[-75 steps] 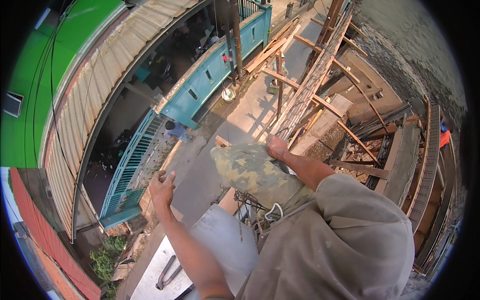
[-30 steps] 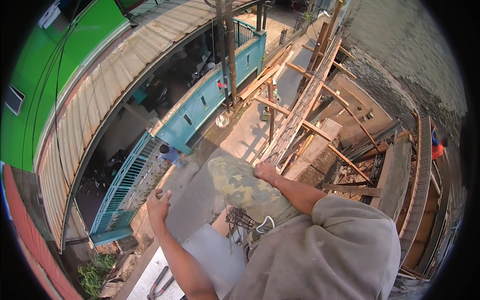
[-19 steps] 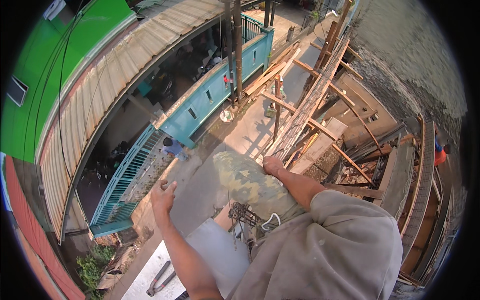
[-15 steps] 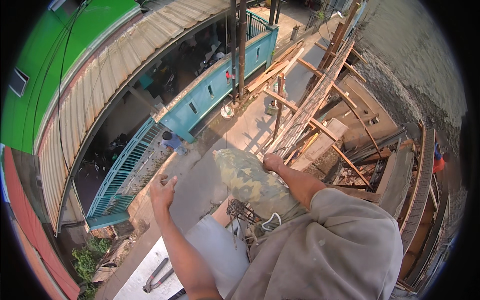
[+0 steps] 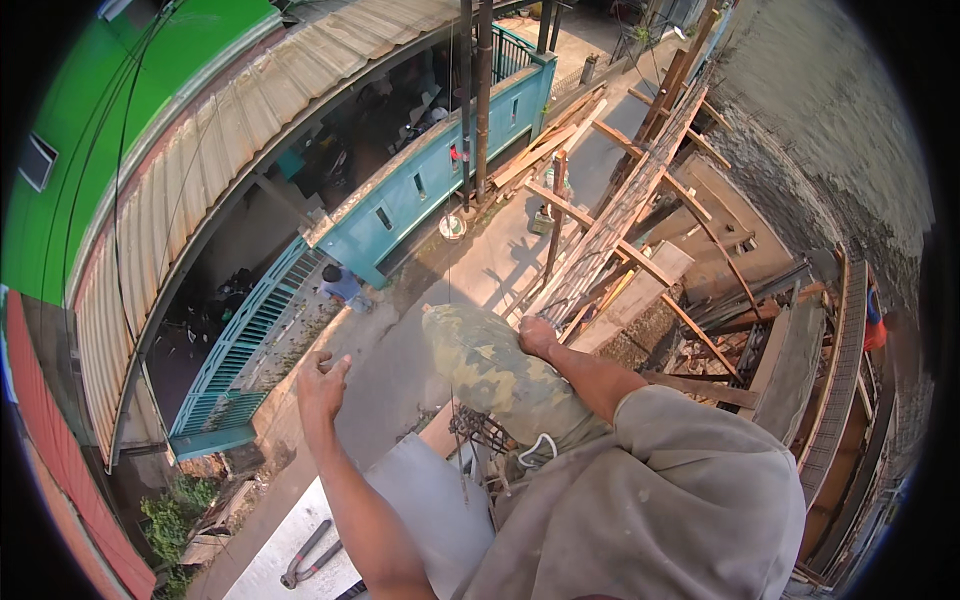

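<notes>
My left hand (image 5: 322, 386) is held out in the air above the street, thumb and fingers bent but apart, with nothing visible in it. Against my knee in camouflage trousers (image 5: 490, 360) rests my right hand (image 5: 538, 337), its fingers curled closed. Whether anything is inside that fist is hidden. Below my left forearm, a pair of pincers (image 5: 310, 555) with dark handles lies on a pale flat sheet (image 5: 265, 560). Tied steel rods (image 5: 478, 425) stick up beside my leg, and a white drawstring (image 5: 540, 450) hangs at my waist.
I am high above a street (image 5: 400, 350). Timber scaffolding (image 5: 620, 220) and planks run along the right, near a rough grey concrete surface (image 5: 800, 100). A teal wall (image 5: 420, 180) and gate (image 5: 240, 350) line the left. One person (image 5: 343, 285) is down by the gate; another (image 5: 874, 325) is far right.
Both hands have shifted very slightly to the left in view, along with my knee. Their poses look the same, and the pincers have not been touched.
</notes>
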The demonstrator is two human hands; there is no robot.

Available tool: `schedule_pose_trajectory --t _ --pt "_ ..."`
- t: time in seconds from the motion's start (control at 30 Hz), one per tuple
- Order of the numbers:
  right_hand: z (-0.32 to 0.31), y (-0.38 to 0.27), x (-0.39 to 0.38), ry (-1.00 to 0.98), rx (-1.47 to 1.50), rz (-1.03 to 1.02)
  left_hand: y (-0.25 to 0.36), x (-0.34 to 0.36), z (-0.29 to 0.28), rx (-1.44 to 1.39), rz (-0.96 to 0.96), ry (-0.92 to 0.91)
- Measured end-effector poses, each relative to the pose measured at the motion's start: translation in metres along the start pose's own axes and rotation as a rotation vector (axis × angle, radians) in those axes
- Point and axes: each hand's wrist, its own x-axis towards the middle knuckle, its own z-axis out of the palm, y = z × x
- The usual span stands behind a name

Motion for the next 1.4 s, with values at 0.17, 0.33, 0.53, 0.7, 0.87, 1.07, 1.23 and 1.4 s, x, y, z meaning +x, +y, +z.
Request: schedule_pose_trajectory --t 0.17,0.33,0.53,0.7,0.87,1.07,1.23,1.4 --pt "0.02 0.038 0.025 0.081 -0.249 -0.314 -0.004 0.009 0.002 0.095 -0.007 0.003" --pt "0.022 0.047 0.033 0.129 -0.119 -0.4 -0.026 0.019 0.004 0.126 0.05 0.061" --pt "0.023 0.037 0.012 0.184 0.034 -0.375 -0.008 -0.001 -0.011 0.15 -0.06 -0.004" --pt "0.013 0.043 0.006 0.076 0.116 -0.352 -0.001 -0.01 -0.006 0.274 -0.085 0.017" --pt "0.037 0.042 0.015 0.288 0.047 -0.443 -0.028 0.001 -0.002 0.209 -0.085 -0.002" --pt "0.05 0.056 0.017 0.324 0.027 -0.439 -0.009 0.001 0.001 0.144 -0.07 -0.004" --pt "0.043 0.054 0.019 0.192 0.014 -0.484 -0.017 0.0 0.002 0.142 -0.049 0.011" --pt "0.041 0.06 0.019 0.219 0.112 -0.439 -0.005 -0.005 -0.003 0.207 -0.097 -0.012"
